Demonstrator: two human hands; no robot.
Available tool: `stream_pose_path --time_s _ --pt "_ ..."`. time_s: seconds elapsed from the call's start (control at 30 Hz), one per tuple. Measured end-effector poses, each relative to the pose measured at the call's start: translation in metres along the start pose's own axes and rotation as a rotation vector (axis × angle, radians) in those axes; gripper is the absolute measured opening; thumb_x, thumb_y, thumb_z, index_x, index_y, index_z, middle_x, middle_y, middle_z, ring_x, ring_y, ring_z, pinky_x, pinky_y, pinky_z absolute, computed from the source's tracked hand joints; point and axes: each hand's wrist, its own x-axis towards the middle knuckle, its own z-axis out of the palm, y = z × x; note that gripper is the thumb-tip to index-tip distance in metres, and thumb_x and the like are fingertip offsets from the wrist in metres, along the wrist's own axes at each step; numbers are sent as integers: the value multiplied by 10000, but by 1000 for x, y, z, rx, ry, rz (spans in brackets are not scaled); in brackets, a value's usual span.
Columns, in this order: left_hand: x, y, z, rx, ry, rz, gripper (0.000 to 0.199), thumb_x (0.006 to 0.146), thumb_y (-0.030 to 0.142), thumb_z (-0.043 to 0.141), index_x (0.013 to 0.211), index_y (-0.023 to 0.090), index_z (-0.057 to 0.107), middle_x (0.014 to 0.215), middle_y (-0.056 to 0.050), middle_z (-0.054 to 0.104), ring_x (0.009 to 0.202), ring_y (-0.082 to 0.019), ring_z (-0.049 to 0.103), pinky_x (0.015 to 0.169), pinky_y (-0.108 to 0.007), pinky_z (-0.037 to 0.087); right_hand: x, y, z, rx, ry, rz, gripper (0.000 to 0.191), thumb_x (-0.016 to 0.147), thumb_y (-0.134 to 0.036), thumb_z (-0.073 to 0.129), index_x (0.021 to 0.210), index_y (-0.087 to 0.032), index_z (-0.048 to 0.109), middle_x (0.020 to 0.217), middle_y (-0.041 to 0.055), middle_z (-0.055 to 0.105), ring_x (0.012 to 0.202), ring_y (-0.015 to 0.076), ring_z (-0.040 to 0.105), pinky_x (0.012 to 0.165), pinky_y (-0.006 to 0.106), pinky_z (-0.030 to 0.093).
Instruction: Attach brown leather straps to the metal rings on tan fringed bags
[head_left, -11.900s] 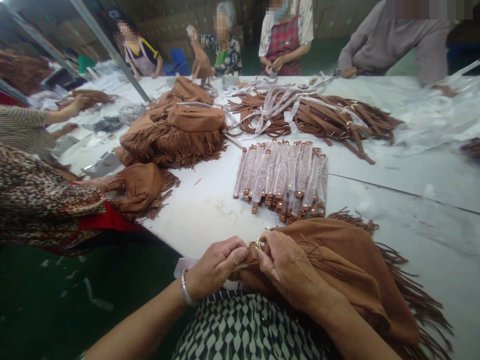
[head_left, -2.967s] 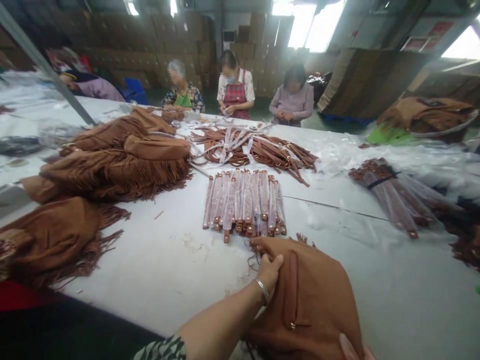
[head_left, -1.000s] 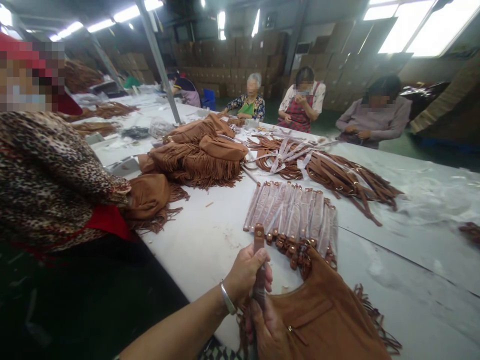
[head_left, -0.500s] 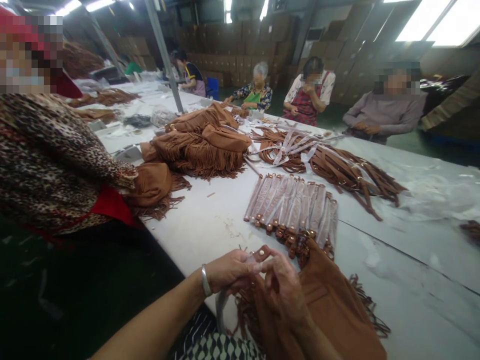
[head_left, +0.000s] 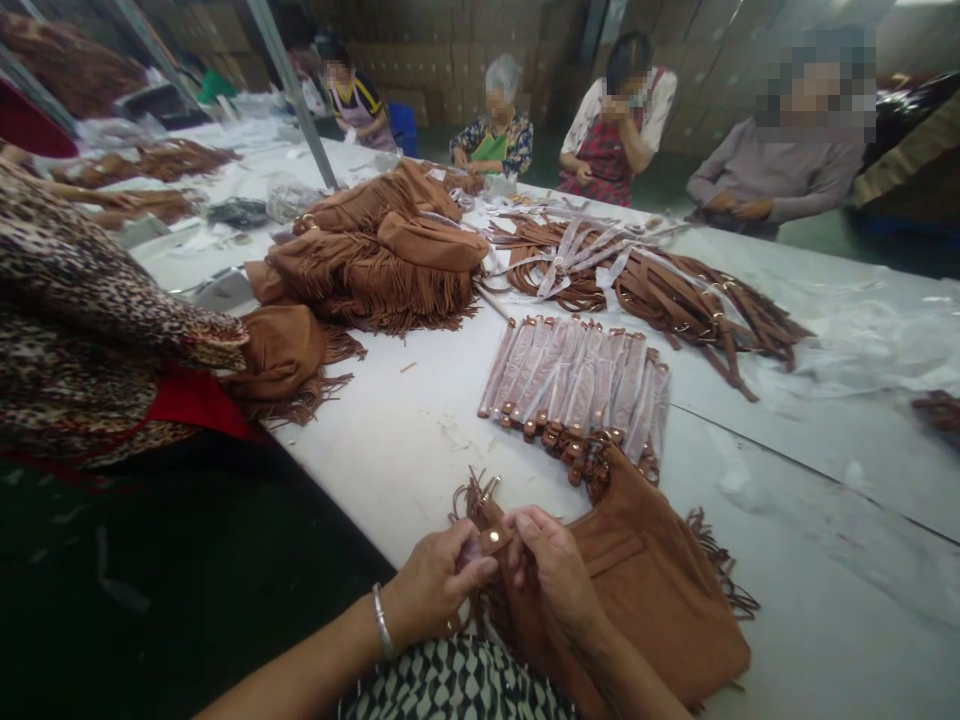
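Observation:
Between my hands is the brown end of a bag strap (head_left: pixel 493 539) with a shiny round stud on it. My left hand (head_left: pixel 431 585) is closed round the strap where whitish plastic wrap shows between the fingers. My right hand (head_left: pixel 556 570) pinches the strap's tip with thumb and fingers. Under and beside my right hand lies a brown fringed bag (head_left: pixel 664 590), partly covered by my forearm. Fringe and a small metal clasp (head_left: pixel 489 488) show just beyond my fingers.
A row of plastic-wrapped straps (head_left: pixel 574 375) lies beyond the bag, with loose brown straps (head_left: pixel 660 290) behind it. Fringed bags (head_left: pixel 367 260) are heaped further left. A co-worker in a leopard-print sleeve (head_left: pixel 112 310) stands at the left; several people sit across the white table (head_left: pixel 390 430).
My view has tilted down a little. Both hands have shifted, and the studded strap end now lies flatter and in plainer view between my fingers.

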Motion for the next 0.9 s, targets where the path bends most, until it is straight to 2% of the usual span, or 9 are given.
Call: stream_pose_path --time_s 0.07,0.1,0.23,0.33,0.43,0.53,0.63,0.77,0.9 --pt "10 -21 -2 -106 91 -88 244 760 365 551 672 182 416 593 58 372 565 -104 348 537 -219 295 21 15 -9 -305 48 -42 397 863 -448 212 860 -170 496 674 19 564 569 130 526 539 241 421" --pt "17 -31 -3 -170 143 -131 267 742 367 565 645 181 400 583 64 338 557 -99 324 527 -214 282 33 23 -12 -400 61 -46 365 849 -435 258 845 -170 509 744 47 590 667 157 556 616 266 434" --pt "50 -69 -5 -383 237 -245 260 741 389 538 641 167 445 570 63 354 536 -91 319 513 -208 277 71 53 -1 -651 35 -32 263 685 -391 576 809 -160 566 904 125 604 934 281 526 817 391 367" --pt "75 -87 -2 -409 244 -300 234 706 354 556 608 155 480 534 57 398 503 -89 337 485 -209 265 82 66 19 -767 -12 -18 237 638 -270 622 836 -150 570 938 144 592 974 300 507 845 408 341" --pt "92 -96 6 -449 217 -330 271 654 352 599 522 152 473 479 57 408 464 -86 344 460 -212 259 82 71 29 -796 -59 -4 188 683 -219 555 857 -149 549 896 125 592 886 264 534 786 371 370" --pt "100 -91 15 -534 146 -288 298 675 394 590 546 134 525 514 31 482 487 -94 409 487 -214 317 79 68 24 -745 -86 -21 168 693 -241 548 839 -160 530 866 88 581 824 226 531 737 323 379" --pt "100 -76 18 -622 45 -211 313 714 423 576 683 112 603 624 -2 565 567 -109 486 562 -220 384 70 56 12 -635 -100 -51 187 665 -241 580 824 -164 520 829 45 570 781 189 517 711 282 382" --pt "93 -51 14 -670 -131 -149 354 708 420 626 851 97 649 745 -51 635 665 -142 556 646 -243 426 47 39 -10 -456 -101 -63 244 638 -236 622 850 -167 524 770 -10 565 730 153 515 657 238 396" --pt "84 -28 17 -712 -292 -95 359 718 401 642 908 96 654 830 -69 654 741 -157 573 702 -249 427 20 26 -32 -250 -54 -40 206 615 -236 660 767 -168 539 698 -45 528 683 133 491 619 221 381"
